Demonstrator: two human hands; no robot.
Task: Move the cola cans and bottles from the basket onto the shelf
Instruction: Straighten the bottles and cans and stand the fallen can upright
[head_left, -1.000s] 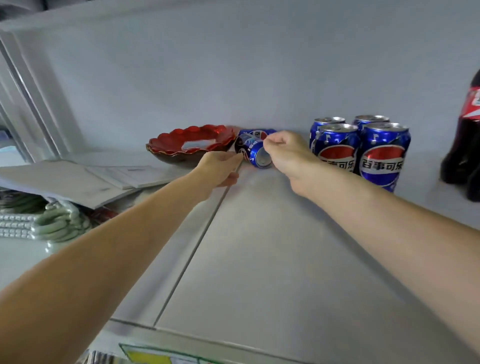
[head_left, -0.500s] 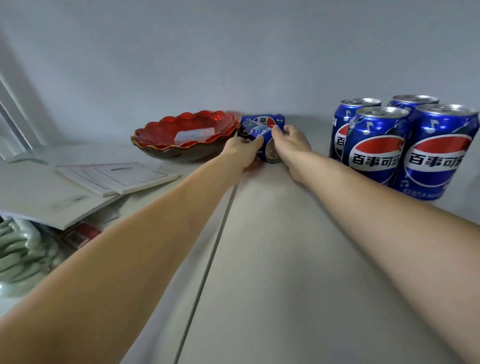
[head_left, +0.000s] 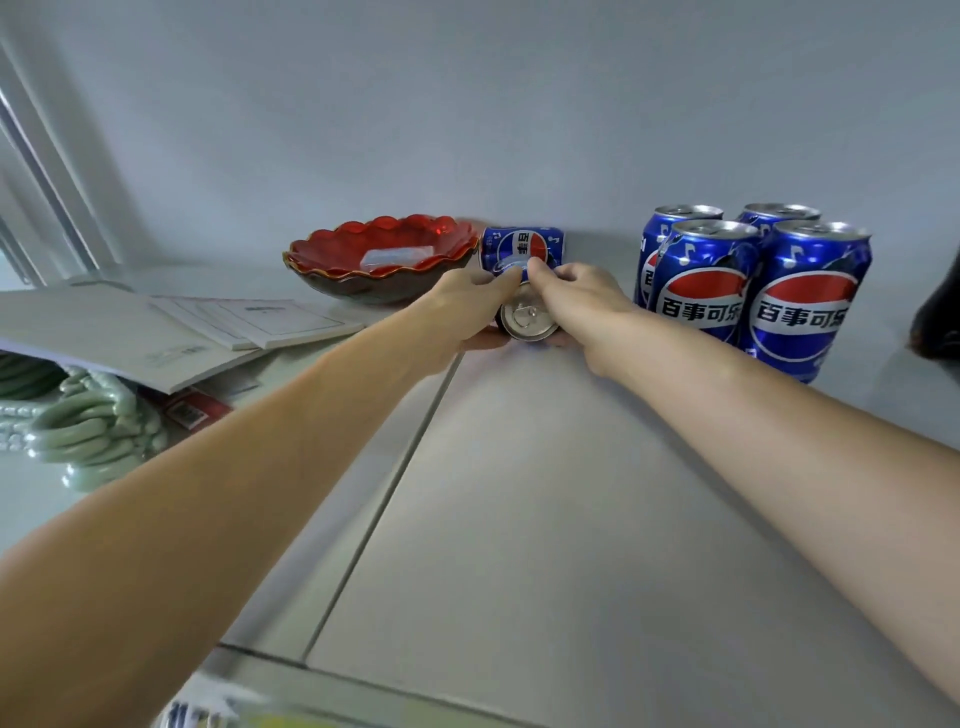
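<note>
Head view of a pale grey shelf (head_left: 545, 519) seen from its front edge. Both forearms reach toward the back wall. The left hand (head_left: 467, 306) and the right hand (head_left: 582, 301) meet around a blue can (head_left: 529, 318) that lies on its side, its silver top with the pull tab facing the camera. Each hand is closed on that can, the left from its left side and the right from its right, thumbs nearly touching above it. A second can (head_left: 522, 248) lies on its side just behind the first, close to the wall, its logo turned sideways. Whether the two cans touch cannot be told.

To the right, four cans (head_left: 753, 291) stand upright in a tight two-by-two group, near the right hand but apart from it. A dark bottle (head_left: 937, 322) shows only in part at the right edge.

To the left of the lying cans sits a red scalloped bowl (head_left: 382, 260), just beside the second can, with a small clear packet inside. Further left lie papers (head_left: 208, 332) in a loose stack, overhanging a pale green ornament (head_left: 88, 431).
</note>
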